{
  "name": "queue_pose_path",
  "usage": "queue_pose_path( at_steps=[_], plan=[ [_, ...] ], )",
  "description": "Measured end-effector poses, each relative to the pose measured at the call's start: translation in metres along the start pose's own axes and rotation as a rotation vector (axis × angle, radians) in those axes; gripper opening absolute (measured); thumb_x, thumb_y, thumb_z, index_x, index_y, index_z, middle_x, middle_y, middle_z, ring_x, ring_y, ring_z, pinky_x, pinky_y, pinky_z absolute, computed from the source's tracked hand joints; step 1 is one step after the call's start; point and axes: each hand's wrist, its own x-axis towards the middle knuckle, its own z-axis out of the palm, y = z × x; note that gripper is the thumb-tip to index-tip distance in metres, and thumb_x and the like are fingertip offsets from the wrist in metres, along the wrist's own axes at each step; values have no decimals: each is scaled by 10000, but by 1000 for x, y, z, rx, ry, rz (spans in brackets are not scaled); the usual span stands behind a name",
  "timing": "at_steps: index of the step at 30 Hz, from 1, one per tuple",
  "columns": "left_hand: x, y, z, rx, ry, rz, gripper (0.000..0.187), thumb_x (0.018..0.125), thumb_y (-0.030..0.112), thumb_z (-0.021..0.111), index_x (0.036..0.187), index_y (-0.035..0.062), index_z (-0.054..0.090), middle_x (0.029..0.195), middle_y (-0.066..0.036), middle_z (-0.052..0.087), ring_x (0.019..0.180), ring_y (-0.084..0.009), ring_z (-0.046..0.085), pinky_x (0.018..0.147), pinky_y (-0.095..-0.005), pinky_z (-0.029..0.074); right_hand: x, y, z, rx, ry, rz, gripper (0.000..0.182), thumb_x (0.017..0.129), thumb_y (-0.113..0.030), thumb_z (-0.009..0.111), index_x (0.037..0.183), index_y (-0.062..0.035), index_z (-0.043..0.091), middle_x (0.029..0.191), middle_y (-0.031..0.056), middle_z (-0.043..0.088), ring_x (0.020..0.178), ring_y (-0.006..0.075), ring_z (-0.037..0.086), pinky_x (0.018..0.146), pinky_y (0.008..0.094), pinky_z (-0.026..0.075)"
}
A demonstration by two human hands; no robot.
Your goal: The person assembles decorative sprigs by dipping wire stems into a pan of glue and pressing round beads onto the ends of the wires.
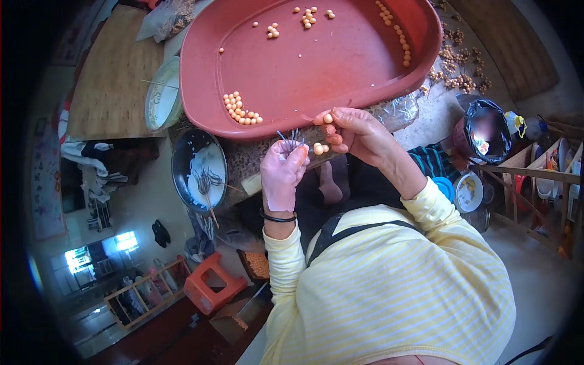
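My left hand [281,170] is closed round several thin blue wire-like strands that poke out above its fingers. Two or three pale orange beads [319,148] show between my two hands; what they are attached to is not clear. With thumb and forefinger my right hand [362,135] pinches one round orange bead [328,118], its other fingers curled below. Both hands are at the near rim of a large red plastic tub [274,129]. Inside it, loose beads [239,109] lie in a cluster at the near left, with smaller groups along the far side and right wall.
Left of the tub are a dark bowl [180,164] holding thin sticks and a pale dish [154,103]. Bunches of beads [456,64] lie to the right. A black-lined bin [496,149], white bucket [469,201] and orange stool [201,285] stand around.
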Motion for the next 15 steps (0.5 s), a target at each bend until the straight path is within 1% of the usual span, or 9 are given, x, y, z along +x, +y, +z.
queue_pose_path(
  at_steps=[2, 8, 13, 15],
  plan=[
    [1, 0, -3, -8, -2, -11, 116, 826, 44, 629, 926, 30, 571, 819, -53, 608, 630, -70, 526, 499, -127, 369, 0, 0, -2, 43, -6, 18, 248, 943, -148, 531, 1060, 55, 608, 798, 57, 569, 639, 85, 496, 506, 164, 367],
    [2, -1, -7, 8, -34, -39, 117, 827, 46, 626, 929, 33, 569, 826, -53, 608, 640, -71, 531, 506, -125, 373, 2, 0, 0, 47, -16, 21, 248, 939, -145, 530, 1056, 60, 607, 795, 55, 559, 659, 86, 493, 514, 165, 358],
    [0, 0, -2, 3, 3, -20, 118, 827, 48, 626, 930, 34, 570, 809, -50, 606, 619, -62, 521, 489, -122, 357, -2, 1, 4, -39, 31, 9, 214, 917, -121, 565, 1053, 34, 624, 768, 40, 577, 638, 62, 492, 521, 160, 392],
    [-1, 0, 1, 8, 6, -1, 100, 840, 47, 605, 928, 39, 559, 773, -58, 591, 551, -51, 459, 452, -129, 309, -2, 2, 3, -56, 27, 1, 201, 896, -94, 591, 1059, 21, 623, 781, 42, 585, 650, 67, 513, 531, 160, 405]
  ],
)
